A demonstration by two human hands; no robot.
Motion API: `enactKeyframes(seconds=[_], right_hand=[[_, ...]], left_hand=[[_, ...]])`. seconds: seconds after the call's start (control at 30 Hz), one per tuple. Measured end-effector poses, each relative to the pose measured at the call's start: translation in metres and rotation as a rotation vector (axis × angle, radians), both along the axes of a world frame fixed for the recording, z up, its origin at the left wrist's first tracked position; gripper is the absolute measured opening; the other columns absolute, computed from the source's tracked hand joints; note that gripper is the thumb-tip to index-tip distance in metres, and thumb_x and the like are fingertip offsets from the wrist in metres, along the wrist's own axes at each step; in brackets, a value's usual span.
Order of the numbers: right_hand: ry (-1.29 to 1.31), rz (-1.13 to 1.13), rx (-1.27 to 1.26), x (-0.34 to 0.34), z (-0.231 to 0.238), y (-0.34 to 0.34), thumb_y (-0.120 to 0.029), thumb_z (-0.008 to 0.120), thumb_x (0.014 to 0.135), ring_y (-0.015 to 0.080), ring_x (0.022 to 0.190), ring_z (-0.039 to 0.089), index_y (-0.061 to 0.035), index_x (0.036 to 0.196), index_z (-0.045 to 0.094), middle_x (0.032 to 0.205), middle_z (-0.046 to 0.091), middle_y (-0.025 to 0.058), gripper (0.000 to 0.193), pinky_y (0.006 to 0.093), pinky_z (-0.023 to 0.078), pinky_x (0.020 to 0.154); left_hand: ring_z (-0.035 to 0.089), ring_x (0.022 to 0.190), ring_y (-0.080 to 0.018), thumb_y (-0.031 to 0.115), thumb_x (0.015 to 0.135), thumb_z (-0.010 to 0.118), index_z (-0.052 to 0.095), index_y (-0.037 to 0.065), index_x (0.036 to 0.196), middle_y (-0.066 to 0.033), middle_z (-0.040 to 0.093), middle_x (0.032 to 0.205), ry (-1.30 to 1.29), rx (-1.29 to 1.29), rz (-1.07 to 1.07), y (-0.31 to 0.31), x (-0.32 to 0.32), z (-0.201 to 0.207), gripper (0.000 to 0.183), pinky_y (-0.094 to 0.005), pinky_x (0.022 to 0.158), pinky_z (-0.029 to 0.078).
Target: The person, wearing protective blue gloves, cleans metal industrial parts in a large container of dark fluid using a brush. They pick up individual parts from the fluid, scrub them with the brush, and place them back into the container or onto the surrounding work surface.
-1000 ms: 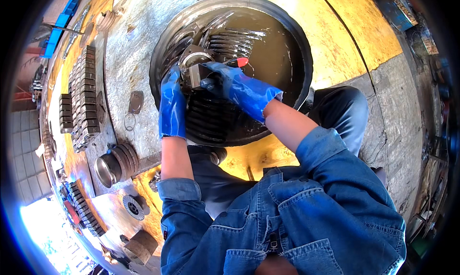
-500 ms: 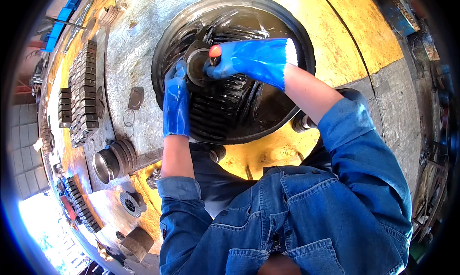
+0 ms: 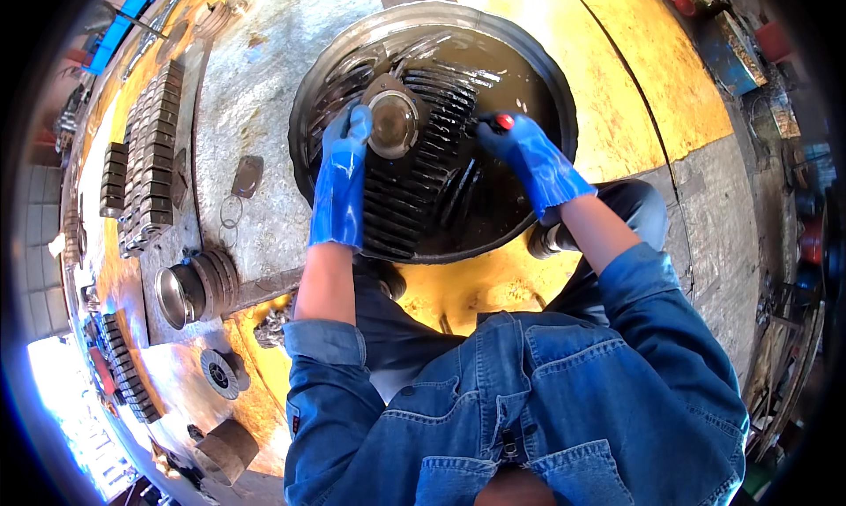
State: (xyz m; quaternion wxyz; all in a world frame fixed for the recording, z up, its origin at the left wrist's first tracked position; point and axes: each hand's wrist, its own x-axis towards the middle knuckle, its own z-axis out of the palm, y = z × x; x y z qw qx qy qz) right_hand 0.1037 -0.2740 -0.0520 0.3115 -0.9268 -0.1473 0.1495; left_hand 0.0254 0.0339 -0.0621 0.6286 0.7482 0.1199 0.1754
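A wide dark basin (image 3: 432,14) in front of me holds murky liquid and rows of dark ribbed metal parts (image 3: 388,213). My left hand (image 3: 338,182), in a blue rubber glove, grips the left edge of a flanged metal part (image 3: 394,125) with a round ring in its middle. That part is tilted up over the ribbed pieces. At the basin's right side, my right hand (image 3: 535,160), gloved too, is closed around a red-ended tool (image 3: 503,122). The working end of this tool is dark and hard to make out.
Stacked dark metal blocks (image 3: 152,167) stand to the left. Nearer lie a flat plate (image 3: 248,176), thin rings (image 3: 231,211) and a grooved metal cylinder (image 3: 196,287). A grey spool (image 3: 220,374) is at the lower left. A blue box (image 3: 738,55) sits at the far right.
My right hand has pulled back from the flanged part and moved right, taking the red-ended tool along. The part's ring now faces up in plain sight; my left hand keeps its grip.
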Motion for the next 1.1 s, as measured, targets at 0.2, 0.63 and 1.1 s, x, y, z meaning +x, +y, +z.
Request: enactKeyframes(seconds=[0.2,0.63,1.1], right_hand=[[0.157,0.003,0.214,-0.008,0.000,0.004,-0.030,0.067,0.094,0.0215,0.082,0.069,-0.0078,0.107,0.076,0.091,0.076,0.0101,0.027,0.0364,0.056,0.079],[0.348,0.033,1.194,-0.030,-0.061,0.113,-0.001,0.064,0.099,0.0136,0.094,0.067,-0.0077,0.137,0.062,0.115,0.071,0.0077,0.038,0.0262,0.058,0.086],[0.106,0.057,0.541,-0.034,0.041,0.070,-0.033,0.069,0.096,0.0235,0.092,0.075,-0.0097,0.126,0.073,0.101,0.077,0.0153,0.038,0.0350,0.059,0.084]], left_hand=[[0.063,0.116,-0.0206,0.038,0.102,0.068,0.066,-0.001,0.136,-0.0118,0.070,0.127,0.038,-0.095,0.004,0.005,-0.007,0.001,0.052,-0.0369,0.105,0.048],[0.067,0.109,-0.0190,0.033,0.103,0.069,0.067,-0.002,0.134,-0.0092,0.071,0.125,0.061,-0.372,0.077,0.007,-0.003,-0.008,0.047,-0.0337,0.098,0.053],[0.065,0.106,-0.0150,0.035,0.101,0.070,0.071,-0.002,0.127,-0.0076,0.074,0.116,0.021,-0.065,0.088,-0.008,-0.008,0.001,0.045,-0.0323,0.097,0.051]])
